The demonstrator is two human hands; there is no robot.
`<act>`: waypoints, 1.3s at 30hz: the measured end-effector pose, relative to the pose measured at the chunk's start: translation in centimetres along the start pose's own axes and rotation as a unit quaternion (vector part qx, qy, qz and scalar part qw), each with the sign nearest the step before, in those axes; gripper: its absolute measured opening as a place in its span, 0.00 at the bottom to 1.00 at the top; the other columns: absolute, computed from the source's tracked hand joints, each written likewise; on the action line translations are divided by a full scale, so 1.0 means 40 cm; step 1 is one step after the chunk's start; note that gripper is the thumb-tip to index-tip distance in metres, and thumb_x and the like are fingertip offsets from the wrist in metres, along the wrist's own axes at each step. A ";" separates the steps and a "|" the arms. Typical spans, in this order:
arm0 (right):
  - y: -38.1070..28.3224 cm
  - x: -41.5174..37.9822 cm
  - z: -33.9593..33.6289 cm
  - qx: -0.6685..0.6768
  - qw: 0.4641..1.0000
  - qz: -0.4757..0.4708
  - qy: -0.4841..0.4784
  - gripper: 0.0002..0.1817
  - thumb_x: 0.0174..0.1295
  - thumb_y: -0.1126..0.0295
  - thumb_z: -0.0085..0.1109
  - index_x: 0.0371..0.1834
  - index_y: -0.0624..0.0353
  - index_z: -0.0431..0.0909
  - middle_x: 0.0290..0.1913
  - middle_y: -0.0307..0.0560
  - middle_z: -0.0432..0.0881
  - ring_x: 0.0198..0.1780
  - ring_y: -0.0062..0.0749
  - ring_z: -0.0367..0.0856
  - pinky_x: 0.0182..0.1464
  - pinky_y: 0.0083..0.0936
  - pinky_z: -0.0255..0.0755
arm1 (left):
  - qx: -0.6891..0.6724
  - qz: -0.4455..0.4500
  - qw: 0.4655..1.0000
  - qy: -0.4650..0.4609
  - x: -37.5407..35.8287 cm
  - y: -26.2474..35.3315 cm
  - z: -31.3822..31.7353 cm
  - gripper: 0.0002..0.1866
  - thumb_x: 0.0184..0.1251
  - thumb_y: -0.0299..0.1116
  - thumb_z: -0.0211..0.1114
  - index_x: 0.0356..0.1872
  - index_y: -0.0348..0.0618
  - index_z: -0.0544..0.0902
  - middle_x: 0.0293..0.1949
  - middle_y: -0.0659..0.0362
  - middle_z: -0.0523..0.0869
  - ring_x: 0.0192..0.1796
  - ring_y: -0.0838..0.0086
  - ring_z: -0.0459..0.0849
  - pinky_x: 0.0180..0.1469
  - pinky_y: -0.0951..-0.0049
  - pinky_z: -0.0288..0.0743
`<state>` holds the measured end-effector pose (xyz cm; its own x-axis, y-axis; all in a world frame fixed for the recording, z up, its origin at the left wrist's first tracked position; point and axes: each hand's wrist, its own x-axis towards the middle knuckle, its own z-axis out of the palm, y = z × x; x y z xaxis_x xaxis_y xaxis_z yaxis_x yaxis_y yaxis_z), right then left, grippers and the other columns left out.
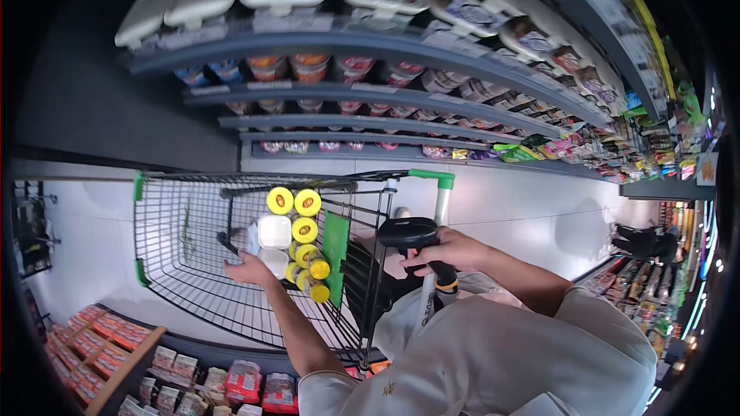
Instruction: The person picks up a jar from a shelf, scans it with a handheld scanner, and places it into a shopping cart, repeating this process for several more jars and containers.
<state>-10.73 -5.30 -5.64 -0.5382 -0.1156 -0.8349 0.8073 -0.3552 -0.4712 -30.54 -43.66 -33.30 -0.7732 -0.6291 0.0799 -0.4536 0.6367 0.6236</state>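
Observation:
My left hand (pixel 248 268) reaches over the shopping cart (pixel 193 271), its fingers stretched out and apart. Right beside it in the cart are two white lidded boxes, the upper one (pixel 274 231) whole in view and the lower one (pixel 274 263) partly covered. Several jars with yellow lids (pixel 307 202) stand to the right of the boxes, some tilted. My right hand (pixel 451 251) is at the cart's handle end, fingers curled round a black object with a rounded oval head (pixel 408 232) and an orange part beneath. A green panel (pixel 334 256) hangs at the cart's near end.
Shelves (pixel 370 100) of packaged cups and white boxes run along the cart's far side. Red and clear packs (pixel 243 381) fill a low display on the near side. A person in dark clothes (pixel 644 243) is at the right. Pale tiled floor (pixel 516 208) lies behind the cart.

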 end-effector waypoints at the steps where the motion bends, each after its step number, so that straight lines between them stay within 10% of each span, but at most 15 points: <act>1: 0.010 -0.005 -0.014 0.014 1.000 -0.001 -0.010 0.16 0.62 0.71 0.67 0.51 0.67 0.80 0.48 0.44 0.83 0.54 0.34 0.87 0.60 0.34 0.85 | -0.027 0.083 0.996 0.026 -0.014 0.076 -0.021 0.28 0.69 0.28 0.67 0.67 0.24 0.71 0.64 0.35 0.77 0.67 0.47 0.77 0.72 0.52 0.69; 5: 0.046 -0.038 -0.056 0.034 0.998 -0.013 -0.045 0.23 0.64 0.68 0.67 0.58 0.70 0.76 0.52 0.48 0.83 0.60 0.38 0.86 0.60 0.36 0.85 | -0.313 0.262 0.899 -0.155 -0.186 0.655 -0.216 0.30 0.70 0.25 0.68 0.70 0.32 0.69 0.67 0.43 0.73 0.70 0.55 0.73 0.75 0.56 0.64; 13: 0.107 -0.114 -0.153 0.043 0.994 -0.042 -0.090 0.19 0.63 0.68 0.68 0.53 0.67 0.79 0.52 0.43 0.82 0.60 0.42 0.87 0.57 0.39 0.85 | -0.305 0.484 0.818 -0.058 -0.428 1.348 -0.310 0.56 0.50 0.42 0.84 0.79 0.43 0.60 0.72 0.33 0.65 0.77 0.40 0.60 0.76 0.46 0.56; 29: 0.145 -0.164 -0.276 0.001 0.985 -0.070 -0.156 0.26 0.61 0.64 0.68 0.59 0.68 0.79 0.49 0.49 0.86 0.48 0.37 0.91 0.43 0.30 0.88 | -0.234 0.442 0.862 -0.084 -0.409 1.420 -0.202 0.45 0.48 0.41 0.82 0.68 0.37 0.71 0.63 0.40 0.76 0.64 0.42 0.75 0.66 0.51 0.69; 39: 0.145 -0.144 -0.258 -0.010 0.989 -0.061 -0.134 0.19 0.58 0.63 0.69 0.50 0.63 0.84 0.45 0.45 0.87 0.45 0.36 0.91 0.40 0.30 0.86 | -0.420 0.385 0.816 -0.095 -0.402 1.347 -0.258 0.40 0.56 0.28 0.84 0.69 0.36 0.72 0.69 0.50 0.73 0.69 0.63 0.73 0.73 0.63 0.66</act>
<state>-0.43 2.90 -6.49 -0.6751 -0.3155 -0.6669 0.7352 -0.3630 -0.5725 -37.98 -3.83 7.04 -0.7773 -0.0545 0.6268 0.6010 0.2305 0.7653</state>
